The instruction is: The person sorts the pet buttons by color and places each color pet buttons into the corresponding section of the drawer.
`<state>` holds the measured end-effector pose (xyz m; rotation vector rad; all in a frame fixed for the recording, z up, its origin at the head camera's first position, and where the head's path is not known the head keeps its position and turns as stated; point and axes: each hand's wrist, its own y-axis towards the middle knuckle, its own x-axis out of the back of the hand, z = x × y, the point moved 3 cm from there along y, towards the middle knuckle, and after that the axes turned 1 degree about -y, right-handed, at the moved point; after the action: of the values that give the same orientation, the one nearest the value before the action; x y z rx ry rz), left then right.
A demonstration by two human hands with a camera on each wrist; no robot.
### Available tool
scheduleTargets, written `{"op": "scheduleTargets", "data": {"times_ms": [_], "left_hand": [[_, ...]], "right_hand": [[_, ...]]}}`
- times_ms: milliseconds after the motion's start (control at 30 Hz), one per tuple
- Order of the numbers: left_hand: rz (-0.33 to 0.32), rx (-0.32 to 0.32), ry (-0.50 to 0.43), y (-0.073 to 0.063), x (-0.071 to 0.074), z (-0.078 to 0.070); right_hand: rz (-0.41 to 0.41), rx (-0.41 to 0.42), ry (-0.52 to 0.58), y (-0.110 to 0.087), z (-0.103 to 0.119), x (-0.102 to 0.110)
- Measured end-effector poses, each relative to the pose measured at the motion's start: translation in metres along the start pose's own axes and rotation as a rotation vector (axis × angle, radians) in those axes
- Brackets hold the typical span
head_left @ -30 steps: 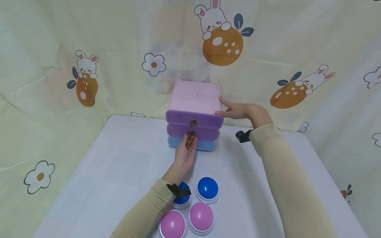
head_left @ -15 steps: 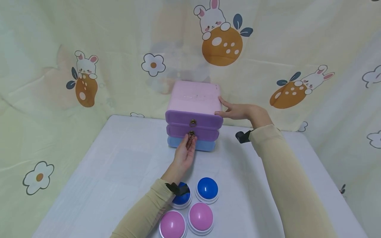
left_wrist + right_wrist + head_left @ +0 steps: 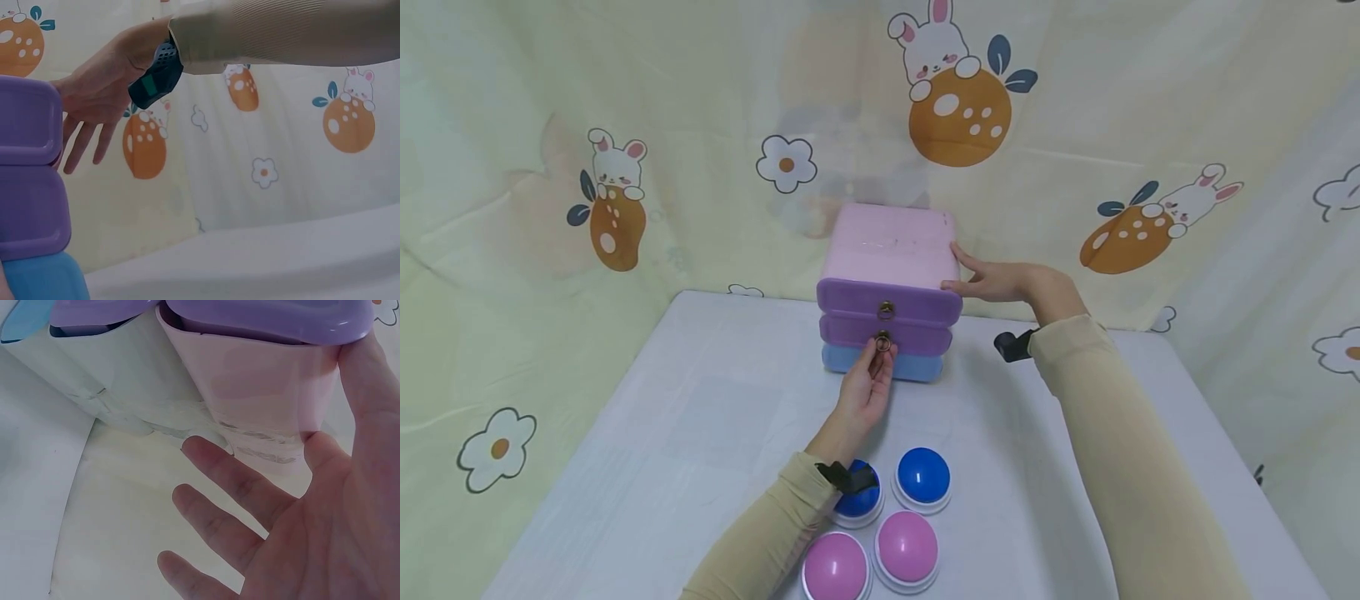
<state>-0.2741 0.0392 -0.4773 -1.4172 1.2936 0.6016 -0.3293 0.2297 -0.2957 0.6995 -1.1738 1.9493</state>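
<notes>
A small stacked chest of drawers [image 3: 891, 242] stands at the back of the table, with a pink top, two purple drawer fronts and a blue one lowest. On the middle purple front [image 3: 921, 337] hangs a ring pull [image 3: 882, 341], which my left hand [image 3: 867, 392] pinches from below between thumb and fingers. My right hand [image 3: 996, 281] steadies the top's right side. In the right wrist view, its thumb and one finger touch the pink casing [image 3: 262, 381] while the other fingers stretch out straight. Narrow dark gaps show behind the purple fronts in that view.
Two blue domed push buttons [image 3: 923, 475] with white bases and two pink ones [image 3: 906, 546] sit on the white table [image 3: 722, 417] in front of the chest. The left forearm passes over the left pair. A patterned curtain [image 3: 700, 208] hangs right behind the chest.
</notes>
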Motion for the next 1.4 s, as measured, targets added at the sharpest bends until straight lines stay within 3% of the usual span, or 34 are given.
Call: {"op": "scheduleTargets", "data": {"times_ms": [767,1400], "left_hand": [[0.014,-0.002,0.023,-0.0032,0.0025,-0.002],[0.026,-0.023,0.119,-0.0086,0.003,-0.0041]], "right_hand": [[-0.006,-0.023,-0.015,0.0023,-0.0031,-0.0015],[-0.016,-0.025,-0.005,0.0015,-0.0021,-0.0015]]}}
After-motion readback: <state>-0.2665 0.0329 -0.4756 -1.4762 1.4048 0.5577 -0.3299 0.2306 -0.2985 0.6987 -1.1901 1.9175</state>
